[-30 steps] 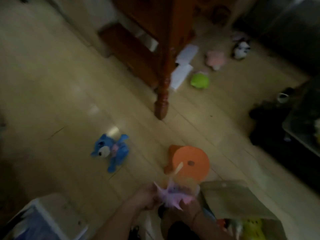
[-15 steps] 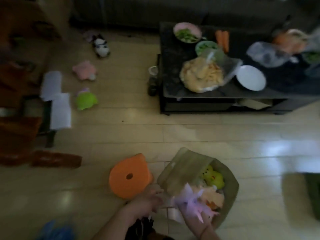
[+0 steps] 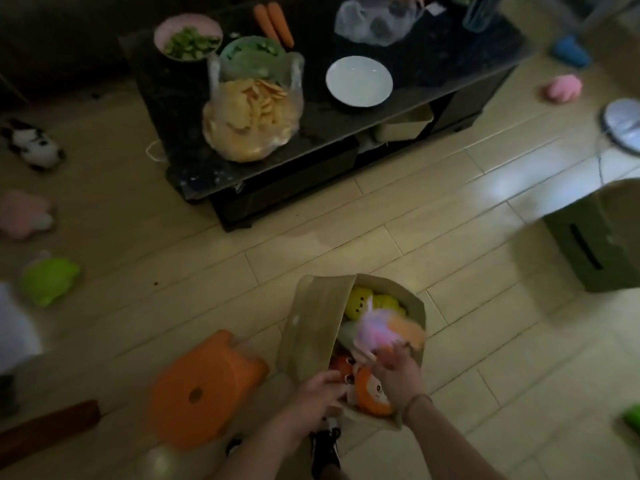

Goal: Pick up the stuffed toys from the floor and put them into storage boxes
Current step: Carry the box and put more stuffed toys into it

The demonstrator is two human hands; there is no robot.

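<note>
Low in the head view, a tan fabric storage box [image 3: 313, 323] with its flap raised is seen on the pale tiled floor [image 3: 485, 258]. Inside it, a yellow plush toy [image 3: 360, 301], a blurred pink-and-orange fluffy toy [image 3: 384, 332] and an orange round-faced toy [image 3: 372, 393] are packed together. The right hand [image 3: 398, 374] is held over the box with fingers spread, just below the fluffy toy; contact cannot be told. The left hand [image 3: 320, 391] rests at the box's near-left edge, fingers loosely curled; its grip cannot be told. An orange plastic stool [image 3: 204, 389] stands left of the box. Beyond the box, a black glass table [image 3: 433, 74] carries a white plate [image 3: 359, 81] and a clear bag of crisps [image 3: 251, 116]. No writing can be read.
</note>
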